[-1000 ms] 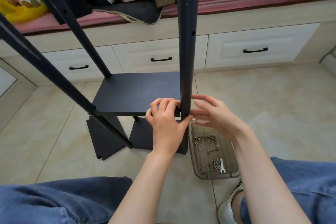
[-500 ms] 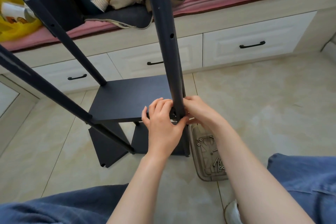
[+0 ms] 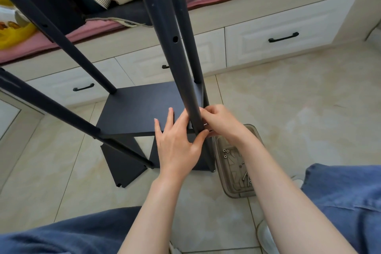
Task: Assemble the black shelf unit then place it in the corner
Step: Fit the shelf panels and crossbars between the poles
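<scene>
Black shelf unit [image 3: 121, 161] stands on tiled floor [image 3: 288, 109] before white drawers [image 3: 282, 37], poles rising from its boards. Left hand [image 3: 177, 146] lies flat on upper board [image 3: 140, 107], fingers straight, thumb pressed against front pole [image 3: 171, 47]. Right hand [image 3: 220, 121] curls round same pole at board joint, small silver piece between fingertips. Clear plastic tray [image 3: 231, 189] just right of unit holds screws [image 3: 245, 177], nuts [image 3: 226, 151].

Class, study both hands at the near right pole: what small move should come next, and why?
Likely twist the silver fastener into the pole with the right hand: its fingers pinch it where the shelf panel meets the pole, and the left hand presses flat there, bracing the joint.
</scene>
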{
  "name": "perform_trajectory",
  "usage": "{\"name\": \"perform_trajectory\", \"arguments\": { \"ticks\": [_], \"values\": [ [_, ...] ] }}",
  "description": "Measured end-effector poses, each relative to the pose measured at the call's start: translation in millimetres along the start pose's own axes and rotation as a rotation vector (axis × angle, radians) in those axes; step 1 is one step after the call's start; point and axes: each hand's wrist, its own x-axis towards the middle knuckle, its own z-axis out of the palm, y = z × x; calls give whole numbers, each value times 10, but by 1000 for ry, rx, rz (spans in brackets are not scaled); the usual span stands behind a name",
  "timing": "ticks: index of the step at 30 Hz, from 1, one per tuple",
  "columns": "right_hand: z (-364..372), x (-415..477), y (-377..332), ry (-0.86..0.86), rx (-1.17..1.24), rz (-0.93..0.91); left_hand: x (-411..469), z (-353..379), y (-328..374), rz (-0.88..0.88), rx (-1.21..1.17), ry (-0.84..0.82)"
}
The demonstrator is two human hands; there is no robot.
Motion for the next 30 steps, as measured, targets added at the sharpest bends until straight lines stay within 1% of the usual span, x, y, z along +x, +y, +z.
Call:
{"name": "perform_trajectory", "arguments": {
  "ticks": [5, 7, 10, 13, 15, 16, 17, 19, 20, 22, 26, 28, 30],
  "values": [
    [5, -32, 10, 20, -22, -20, 0, -26, -27, 0, 67, -50],
    [-14, -35, 30, 5, 5, -13, -4, -30, -36, 18, 121, -58],
    [-50, -37, 104, -41, 132, 18, -16, -30, -51, 50, 194, -64],
    [-145, -27, 273, -51, 298, 84, -13, -19, -70, 52, 209, -56],
    [-241, -18, 481, -14, 359, 157, -20, -8, -71, 49, 209, -47],
    [-277, -7, 623, 35, 353, 204, -23, -3, -69, 47, 204, -43],
    [-302, 1, 788, 103, 325, 264, -26, 3, -67, 46, 197, -39],
    [-304, 27, 1168, 245, 194, 409, -33, 15, -73, 45, 178, -31],
    [-283, 45, 1356, 272, 114, 475, -32, 18, -85, 45, 170, -27],
    [-224, 67, 1688, 260, -18, 566, -26, 37, -108, 51, 158, -18],
    [-122, 57, 2130, 284, -177, 669, -45, 96, -127, 66, 144, 27],
    [-81, 90, 2251, 292, -248, 673, -58, 136, -130, 79, 134, 71],
    [-33, 176, 2320, 268, -280, 635, -71, 181, -145, 92, 129, 119]
  ]
}}
